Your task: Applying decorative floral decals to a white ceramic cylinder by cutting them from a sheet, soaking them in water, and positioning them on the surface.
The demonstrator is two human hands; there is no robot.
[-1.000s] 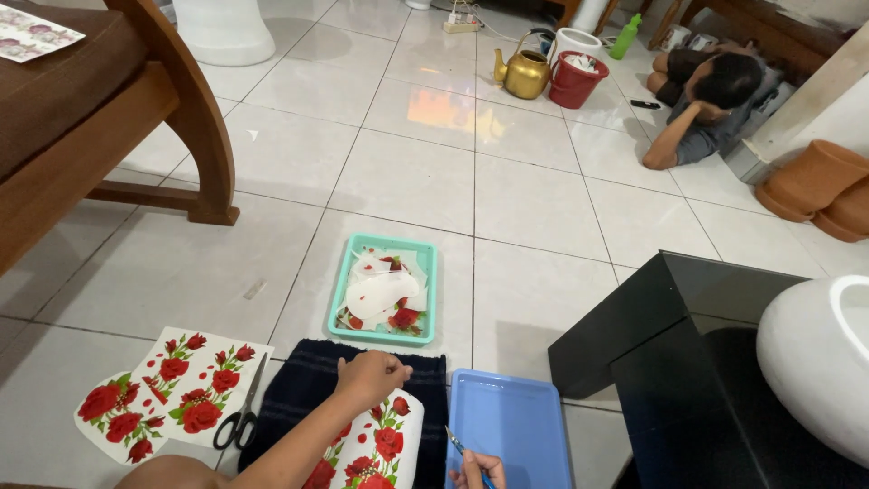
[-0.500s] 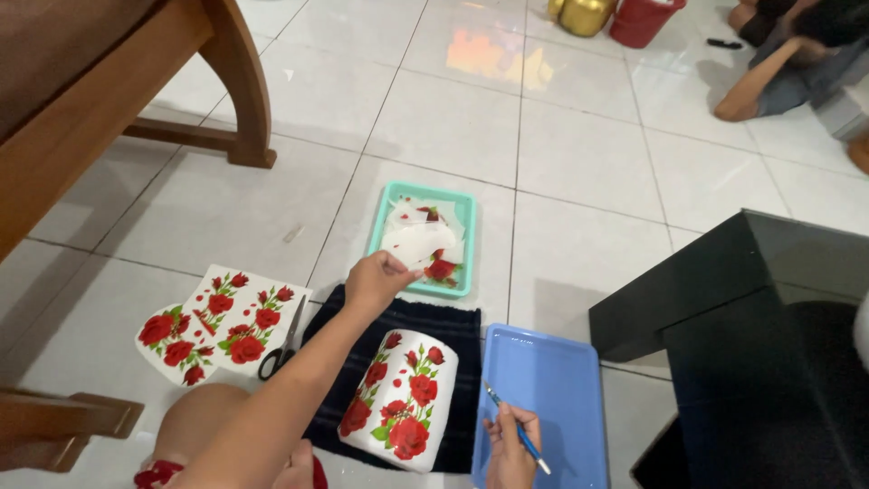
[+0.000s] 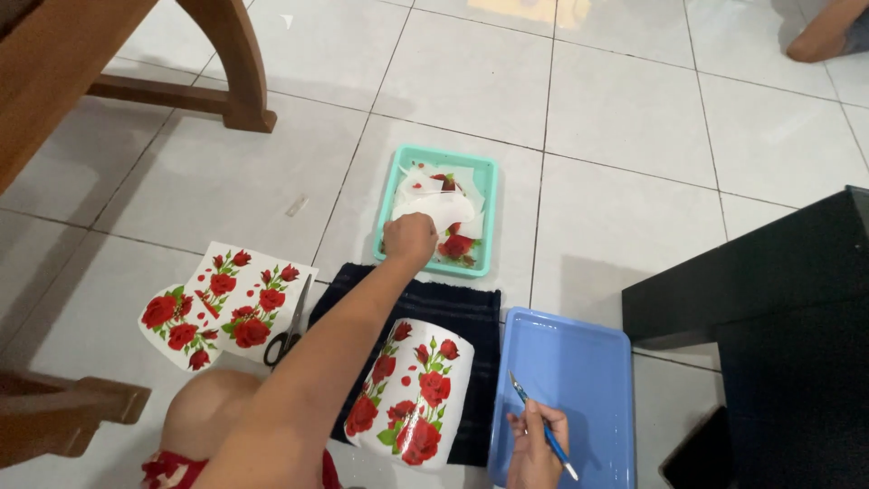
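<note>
Since the earlier frame, left hand [image 3: 409, 240] has reached farther, from the dark cloth [image 3: 471, 308] to the near-left edge of the green tray [image 3: 484, 172]. Fingers curled over the white paper scraps [image 3: 434, 206] in it; cannot tell whether they pinch one. Right hand [image 3: 534, 445] holds a blue brush [image 3: 543, 427], fingers pressed on it, above the blue tray [image 3: 588, 371] at near right. White cylinder with red roses [image 3: 412, 389] lies on the cloth. Left: rose-printed sheets [image 3: 226, 294], scissors [image 3: 291, 326] beside them. Wooden furniture leg [image 3: 231, 63] far left; black cabinet [image 3: 778, 299] right.
</note>
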